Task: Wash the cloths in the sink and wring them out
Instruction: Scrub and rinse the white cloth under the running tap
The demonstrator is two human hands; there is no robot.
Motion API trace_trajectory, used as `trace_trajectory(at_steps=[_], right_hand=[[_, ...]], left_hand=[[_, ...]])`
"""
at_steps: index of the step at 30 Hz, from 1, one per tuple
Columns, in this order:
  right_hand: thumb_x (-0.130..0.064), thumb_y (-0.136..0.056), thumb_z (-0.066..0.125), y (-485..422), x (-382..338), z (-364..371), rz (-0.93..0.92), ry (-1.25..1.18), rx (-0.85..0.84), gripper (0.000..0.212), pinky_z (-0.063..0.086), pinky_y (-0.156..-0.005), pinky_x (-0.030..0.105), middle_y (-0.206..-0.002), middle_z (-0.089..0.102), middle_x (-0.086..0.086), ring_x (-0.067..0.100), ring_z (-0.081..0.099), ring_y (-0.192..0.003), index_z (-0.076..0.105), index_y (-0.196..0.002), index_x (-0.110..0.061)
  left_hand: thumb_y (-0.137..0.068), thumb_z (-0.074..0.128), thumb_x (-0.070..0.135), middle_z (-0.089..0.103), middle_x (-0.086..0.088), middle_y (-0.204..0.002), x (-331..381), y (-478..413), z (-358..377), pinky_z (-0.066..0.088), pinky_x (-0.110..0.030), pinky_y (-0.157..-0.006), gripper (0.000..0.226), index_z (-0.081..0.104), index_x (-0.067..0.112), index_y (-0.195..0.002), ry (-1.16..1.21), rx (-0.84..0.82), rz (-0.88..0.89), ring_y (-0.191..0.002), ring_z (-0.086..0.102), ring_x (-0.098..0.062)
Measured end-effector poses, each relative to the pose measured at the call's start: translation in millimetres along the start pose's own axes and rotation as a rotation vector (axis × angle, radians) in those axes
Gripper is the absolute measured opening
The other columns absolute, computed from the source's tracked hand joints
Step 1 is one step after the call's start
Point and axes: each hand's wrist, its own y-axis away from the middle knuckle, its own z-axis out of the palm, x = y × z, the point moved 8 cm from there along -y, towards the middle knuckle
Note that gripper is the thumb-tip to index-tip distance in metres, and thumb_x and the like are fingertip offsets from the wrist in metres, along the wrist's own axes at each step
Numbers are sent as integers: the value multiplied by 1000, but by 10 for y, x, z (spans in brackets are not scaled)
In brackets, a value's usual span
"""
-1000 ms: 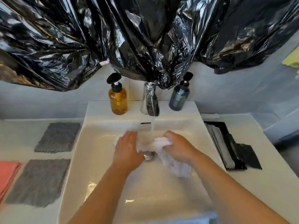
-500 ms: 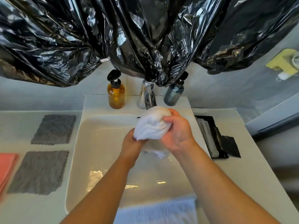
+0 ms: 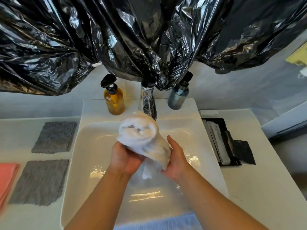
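Observation:
A bunched, wet white cloth [image 3: 142,138] is held up over the white sink [image 3: 93,163], just in front of the chrome tap [image 3: 147,103]. My left hand [image 3: 124,158] grips the cloth from below on its left side. My right hand [image 3: 176,158] wraps round its lower right part, thumb pointing up. A short tail of the cloth hangs down between my wrists. Two grey cloths [image 3: 54,136] [image 3: 39,181] and a pink cloth [image 3: 7,178] lie flat on the counter to the left.
An amber pump bottle [image 3: 114,100] and a dark blue-grey bottle [image 3: 178,97] stand either side of the tap. Black plastic sheeting [image 3: 132,39] hangs over the wall above. A black tray with dark cloths [image 3: 222,143] sits on the right counter. A light blue towel [image 3: 159,223] hangs at the sink's front edge.
Both hands lifted the white cloth out of the basin, from under the running tap, and bunched it up above the sink. My right hand slid lower on the cloth.

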Motion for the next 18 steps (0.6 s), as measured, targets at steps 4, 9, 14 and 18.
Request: trace_trajectory(at_steps=[4,9,14,18], right_hand=[[-71,-90,41,-68,-98,96,21,8,-93,78,49,-95,46,-140,58,22,40,56,-126,62,-137,-13],[-59,-82,70,-157,-225,240,-234,385,-149,72,47,-105,56,-130,65,22,38,63,-120,60,-135,-11],[-31,-67,66,-123,-342,155,-422,605,106,31,59,-75,32,-92,77,0,17,73,-88,76,-96,-30],[-43,-70,50,2,-234,212,-646,794,326,40,56,-73,34,-93,68,5,17,65,-86,71,-98,-23]], left_hand=[[-94,48,19,74,-13,-105,91,-41,-325,55,-42,-82,31,77,13,-102,-312,68,49,-98,69,-26],[-69,57,5,71,1,-116,213,-37,-361,59,-43,-86,63,61,28,-128,-999,-14,184,-110,67,-22],[-89,56,58,74,-15,-112,-83,-96,-445,55,-48,-90,54,69,13,-117,-579,124,-152,-104,71,-31],[-92,70,33,65,-8,-80,1,-263,-327,53,-35,-69,26,60,9,-89,-568,509,122,-75,64,-24]])
